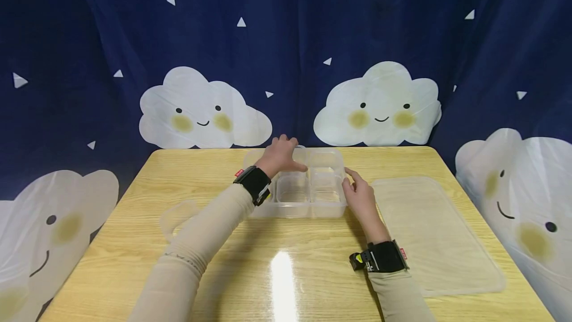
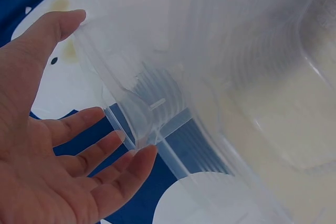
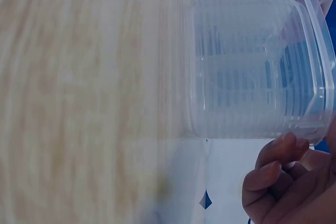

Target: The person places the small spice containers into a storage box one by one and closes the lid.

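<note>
Presently, a clear divided container point(image 1: 292, 211) sits on a wooden table point(image 1: 241, 272). Over its far edge, the left hand point(image 1: 281, 155) spreads thumb and fingers wide. At its right end, the right hand point(image 1: 361, 198) touches it with bent fingers; whether they grip, I cannot tell. Right of it lies a translucent sheet point(image 1: 440, 235).
</note>
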Tool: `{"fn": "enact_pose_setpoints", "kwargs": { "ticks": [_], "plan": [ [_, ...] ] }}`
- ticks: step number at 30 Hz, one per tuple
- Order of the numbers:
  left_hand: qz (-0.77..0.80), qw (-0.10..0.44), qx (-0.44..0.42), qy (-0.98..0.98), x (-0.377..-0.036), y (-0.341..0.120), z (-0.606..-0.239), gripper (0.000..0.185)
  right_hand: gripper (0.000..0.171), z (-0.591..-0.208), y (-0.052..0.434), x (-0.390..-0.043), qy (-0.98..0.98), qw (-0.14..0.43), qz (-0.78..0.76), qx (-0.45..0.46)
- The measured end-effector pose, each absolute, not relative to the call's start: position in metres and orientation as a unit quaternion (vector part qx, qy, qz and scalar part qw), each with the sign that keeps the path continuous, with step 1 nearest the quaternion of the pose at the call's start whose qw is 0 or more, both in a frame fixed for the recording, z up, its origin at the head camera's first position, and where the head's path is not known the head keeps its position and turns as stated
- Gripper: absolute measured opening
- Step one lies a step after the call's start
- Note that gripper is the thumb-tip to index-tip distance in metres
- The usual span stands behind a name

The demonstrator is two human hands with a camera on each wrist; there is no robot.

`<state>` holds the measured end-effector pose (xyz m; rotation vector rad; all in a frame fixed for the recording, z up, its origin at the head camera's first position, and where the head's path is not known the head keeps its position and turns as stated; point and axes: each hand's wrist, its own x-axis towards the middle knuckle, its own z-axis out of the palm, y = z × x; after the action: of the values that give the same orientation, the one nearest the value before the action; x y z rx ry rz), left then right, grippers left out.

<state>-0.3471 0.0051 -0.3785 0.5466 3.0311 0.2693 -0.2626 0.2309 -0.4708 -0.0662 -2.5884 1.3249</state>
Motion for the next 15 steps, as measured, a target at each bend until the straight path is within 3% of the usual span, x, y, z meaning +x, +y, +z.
{"fn": "enact_pose_setpoints", "kwargs": {
  "ticks": [15],
  "plan": [
    [0.081, 0.062, 0.163, 0.981, -0.3550, 0.0071, -0.3895, 0.090, 0.044, -0.4722, 0.2292, -0.2636, -0.886, 0.122, 0.448, -0.020]
  ]
}}
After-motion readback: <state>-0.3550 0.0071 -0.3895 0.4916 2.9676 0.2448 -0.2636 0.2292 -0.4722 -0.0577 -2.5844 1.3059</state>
